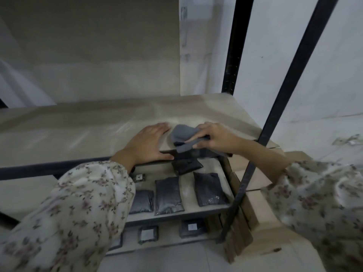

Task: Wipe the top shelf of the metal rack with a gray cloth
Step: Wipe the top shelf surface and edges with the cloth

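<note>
Left hand (146, 143): lay palm down on the pale beige flat board of the top shelf (78, 124), fingers straight and close together, thumb stretched along the board's front edge; held nothing
Right hand (214, 137): gripped the soft crumpled gray fabric cloth (183, 137), fingers curled over its top, thumb pinching a fold from the side
Cloth: sat bunched on the top shelf near the front edge, between the two hands, just beside the left fingertips; one flap drooped toward the edge under the right thumb
Top shelf: stretched away beyond both hands and far out past the left hand, marked with pale streaks
Black metal rack post (290, 79): rose slanted in view just beyond the right wrist; second black post (235, 46) stood farther back, past the right hand
Black metal front rail (59, 169): ran beneath the left wrist along the shelf edge
Dark gray flat plastic packets (169, 195): lay side by side on the lower shelf, below both hands
Small dark packets with white labels (147, 233): lay on the shelf beneath that, nearer the left elbow
Brown cardboard boxes (253, 173): stood outside the post, under the right forearm
White floral fabric sleeves (82, 209): covered both forearms up to the wrists
</note>
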